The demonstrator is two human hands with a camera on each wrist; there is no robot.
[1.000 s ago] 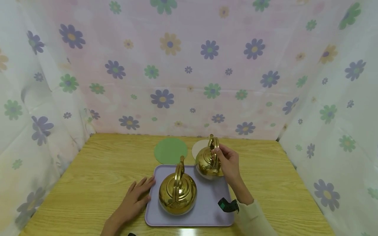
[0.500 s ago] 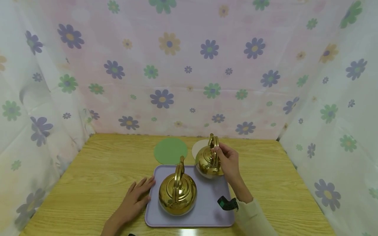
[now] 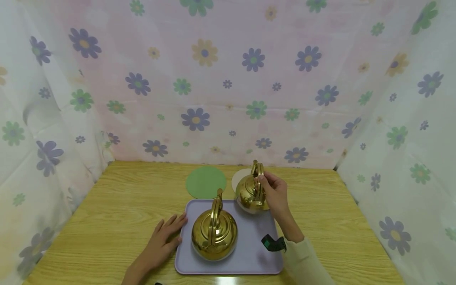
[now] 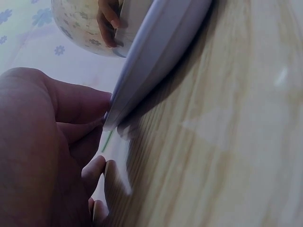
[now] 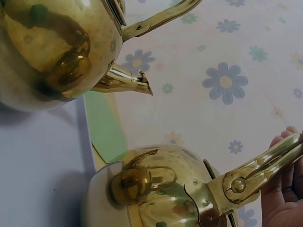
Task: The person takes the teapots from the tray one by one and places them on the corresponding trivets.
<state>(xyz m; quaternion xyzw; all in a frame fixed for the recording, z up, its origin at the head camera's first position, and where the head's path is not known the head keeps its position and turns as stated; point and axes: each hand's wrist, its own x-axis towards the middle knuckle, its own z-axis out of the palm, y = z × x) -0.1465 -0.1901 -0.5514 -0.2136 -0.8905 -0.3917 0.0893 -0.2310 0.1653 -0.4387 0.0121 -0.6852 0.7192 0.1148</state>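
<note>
the right hand (image 3: 274, 194) curls its fingers round the arched handle of the smaller gold kettle (image 3: 250, 194), held at the far right corner of the lilac tray (image 3: 249, 253), just before the pale round mat (image 3: 238, 179); polished metal looks rigid and slippery, probably light if empty, so the handle's top is the sound hold; the left hand (image 3: 164, 237) lies flat, fingers straight against the tray's left edge; the larger kettle (image 3: 214, 233) stands on the tray.

The small kettle (image 3: 251, 193) is covering most of the beige mat (image 3: 238, 179) near the surface's far edge. The bottom picture edge is cutting off both forearms, and the left wrist view is blurring the left hand (image 4: 42, 156).
</note>
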